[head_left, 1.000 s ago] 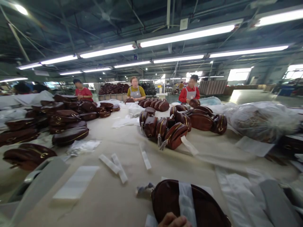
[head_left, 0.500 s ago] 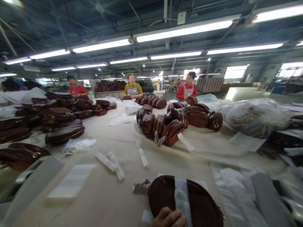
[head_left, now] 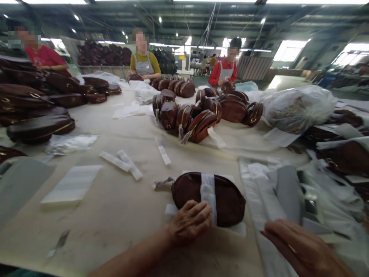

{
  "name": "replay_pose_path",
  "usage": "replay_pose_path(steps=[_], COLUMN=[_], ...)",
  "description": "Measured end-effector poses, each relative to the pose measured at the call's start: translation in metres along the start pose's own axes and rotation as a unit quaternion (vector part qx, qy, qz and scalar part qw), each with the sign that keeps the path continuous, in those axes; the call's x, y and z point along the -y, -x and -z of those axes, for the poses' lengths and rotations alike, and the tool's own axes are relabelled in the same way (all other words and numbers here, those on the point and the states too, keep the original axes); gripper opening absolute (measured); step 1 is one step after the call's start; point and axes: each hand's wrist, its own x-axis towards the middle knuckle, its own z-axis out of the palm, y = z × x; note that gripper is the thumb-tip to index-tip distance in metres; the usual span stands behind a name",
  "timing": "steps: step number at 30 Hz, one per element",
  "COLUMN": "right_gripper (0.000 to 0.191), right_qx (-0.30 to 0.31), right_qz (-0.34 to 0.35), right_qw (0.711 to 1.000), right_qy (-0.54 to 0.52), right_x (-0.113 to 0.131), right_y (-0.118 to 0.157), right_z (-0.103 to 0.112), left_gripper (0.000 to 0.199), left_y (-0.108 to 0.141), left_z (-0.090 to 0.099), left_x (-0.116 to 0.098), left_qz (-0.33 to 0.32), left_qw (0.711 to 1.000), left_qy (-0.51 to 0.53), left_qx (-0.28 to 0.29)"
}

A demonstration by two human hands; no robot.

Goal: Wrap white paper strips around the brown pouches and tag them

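Note:
A dark brown oval handbag [head_left: 227,200] lies flat on the table, with a white strip [head_left: 208,188] of wrapping across its middle. My left hand [head_left: 191,219] is on the bag's near edge, fingers bent over the leather and the strip's lower end; its thumb is hidden. A wrapped zipper pull [head_left: 164,184] sticks out from the bag's left end. At the lower right, my right hand [head_left: 300,244] is held above white plastic sleeves [head_left: 258,192], its fingers stretched out and slightly blurred. Nothing shows clearly between them.
Finished brown bags [head_left: 198,123] are grouped mid-table, and more bags [head_left: 40,123] are piled at left. White strips [head_left: 121,163] and a stack of white sheets [head_left: 70,184] lie nearer. A large clear plastic bag [head_left: 300,107] sits right. Three co-workers stand across the table.
The view has tilted down and come closer to the table. My right hand has entered at the lower right. My left hand remains at the bag and strip.

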Motion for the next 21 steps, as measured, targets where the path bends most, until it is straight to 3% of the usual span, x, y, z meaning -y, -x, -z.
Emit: replay_pose_path(steps=[5,10,15,21], right_gripper=[0.025,0.017,0.013,0.004], right_qx=[0.153,0.256,0.358,0.41], right_qz=[0.15,0.183,0.152,0.023], right_qw=[0.976,0.945,0.917,0.91], right_qy=[0.028,0.088,0.091,-0.06], right_x=[0.03,0.029,0.023,0.012], right_y=[-0.085,-0.136,-0.164,-0.183], right_z=[-0.015,-0.039,-0.052,-0.061], left_gripper=[0.018,0.018,0.016,0.017], left_y=[0.002,0.001,0.001,0.001], left_z=[-0.002,-0.001,-0.001,-0.003], left_x=[0.0,0.001,0.002,0.002], left_qz=[-0.002,-0.009,-0.005,0.001], left_qw=[1.0,1.0,0.999,0.999], left_qy=[0.007,0.015,0.038,0.035], left_qx=[0.001,0.008,0.009,-0.002])
